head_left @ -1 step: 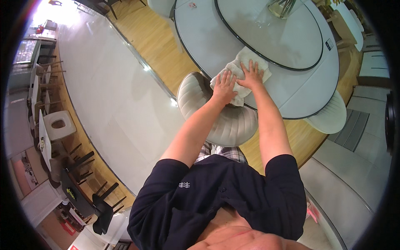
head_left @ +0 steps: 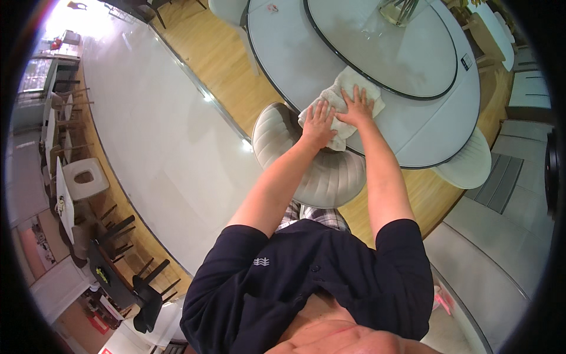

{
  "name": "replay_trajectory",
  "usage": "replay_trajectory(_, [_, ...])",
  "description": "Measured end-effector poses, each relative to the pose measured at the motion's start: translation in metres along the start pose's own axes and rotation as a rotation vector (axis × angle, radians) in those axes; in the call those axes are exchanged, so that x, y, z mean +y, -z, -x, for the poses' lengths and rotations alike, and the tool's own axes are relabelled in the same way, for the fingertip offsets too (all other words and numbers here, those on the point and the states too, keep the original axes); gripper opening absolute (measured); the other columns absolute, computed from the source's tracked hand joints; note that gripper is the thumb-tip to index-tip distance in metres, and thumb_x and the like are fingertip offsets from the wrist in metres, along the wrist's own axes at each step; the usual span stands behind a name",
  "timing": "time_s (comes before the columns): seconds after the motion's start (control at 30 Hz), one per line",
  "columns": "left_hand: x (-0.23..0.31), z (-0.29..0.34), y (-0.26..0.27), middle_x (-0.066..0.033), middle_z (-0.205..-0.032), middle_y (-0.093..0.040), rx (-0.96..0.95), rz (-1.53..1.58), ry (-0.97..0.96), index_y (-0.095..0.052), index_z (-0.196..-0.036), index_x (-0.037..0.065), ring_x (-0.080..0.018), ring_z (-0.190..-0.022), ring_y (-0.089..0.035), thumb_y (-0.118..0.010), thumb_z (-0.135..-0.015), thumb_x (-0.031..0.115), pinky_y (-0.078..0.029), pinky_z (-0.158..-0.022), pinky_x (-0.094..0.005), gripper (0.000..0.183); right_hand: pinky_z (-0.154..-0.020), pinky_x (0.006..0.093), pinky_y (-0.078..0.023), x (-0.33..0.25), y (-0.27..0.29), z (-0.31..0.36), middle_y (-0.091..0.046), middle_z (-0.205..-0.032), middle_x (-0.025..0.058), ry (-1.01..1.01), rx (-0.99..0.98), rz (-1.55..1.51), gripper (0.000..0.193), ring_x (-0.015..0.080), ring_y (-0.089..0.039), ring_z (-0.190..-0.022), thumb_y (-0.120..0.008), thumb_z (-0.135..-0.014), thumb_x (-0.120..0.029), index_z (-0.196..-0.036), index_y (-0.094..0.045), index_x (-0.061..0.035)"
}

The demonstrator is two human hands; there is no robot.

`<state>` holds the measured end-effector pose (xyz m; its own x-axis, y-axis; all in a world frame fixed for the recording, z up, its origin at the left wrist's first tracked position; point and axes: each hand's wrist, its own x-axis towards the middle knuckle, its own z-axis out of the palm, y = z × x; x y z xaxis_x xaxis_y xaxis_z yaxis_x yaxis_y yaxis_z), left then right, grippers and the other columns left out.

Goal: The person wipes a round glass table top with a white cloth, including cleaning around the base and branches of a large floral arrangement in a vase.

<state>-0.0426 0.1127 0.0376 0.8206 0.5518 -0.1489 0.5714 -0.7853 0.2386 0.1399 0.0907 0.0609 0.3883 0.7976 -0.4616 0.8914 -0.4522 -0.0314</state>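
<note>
A white cloth [head_left: 349, 78] lies spread and rumpled on the near edge of a pale round table [head_left: 424, 133], part of it hanging over the rim. My left hand [head_left: 319, 125] rests flat on the cloth's left part with the fingers stretched out. Just right of it and slightly farther in, my right hand [head_left: 357, 108] presses on the cloth, fingers spread. Both arms reach forward over a beige padded chair [head_left: 333, 180]. The cloth's far edge lies beside the dark rim of a raised round turntable [head_left: 407, 59].
On the turntable stands a clear glass vase [head_left: 396, 13] with stems. A white chair [head_left: 469, 162] is tucked in at the table's right. A small dark-and-white label [head_left: 466, 62] sits near the right rim. Black chairs [head_left: 147, 298] stand far left, past a pale floor panel [head_left: 171, 135].
</note>
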Motion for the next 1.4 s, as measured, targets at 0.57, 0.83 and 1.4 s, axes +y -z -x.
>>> replay_trajectory(0.57, [-0.035, 0.001, 0.009, -0.0146, -0.166, -0.012, -0.129, -0.031, -0.165, -0.023, -0.158, 0.012, -0.0299, -0.154, -0.006, -0.052, -0.094, 0.055, -0.006, -0.124, -0.0497, 0.082, -0.115, 0.0690, -0.010, -0.028, -0.020, 0.030, -0.006, -0.166, 0.0123, -0.268, 0.087, -0.083, 0.103, 0.0416, -0.003, -0.152, -0.062, -0.074, -0.077, -0.158, -0.021, -0.0361])
replay_trajectory(0.83, [-0.027, -0.003, 0.018, -0.0133, -0.166, -0.011, -0.166, -0.169, -0.339, -0.022, -0.158, 0.012, -0.0296, -0.154, -0.007, -0.049, -0.095, 0.056, -0.009, -0.123, -0.0508, 0.081, -0.114, 0.0708, -0.012, -0.020, -0.027, 0.056, -0.007, -0.166, 0.0148, -0.410, 0.100, -0.156, 0.102, 0.0425, -0.004, -0.152, -0.062, -0.073, -0.077, -0.158, -0.024, -0.0344])
replay_trajectory(1.4, [-0.007, -0.031, 0.033, -0.0143, -0.167, -0.003, -0.323, -0.324, -0.574, -0.012, -0.160, 0.012, -0.0310, -0.154, 0.000, -0.041, -0.098, 0.060, -0.005, -0.122, -0.0532, 0.084, -0.115, 0.0684, -0.016, -0.003, -0.023, 0.080, -0.006, -0.167, 0.0112, -0.641, 0.065, -0.310, 0.109, 0.0381, -0.004, -0.153, -0.073, -0.068, -0.072, -0.158, -0.022, -0.0374])
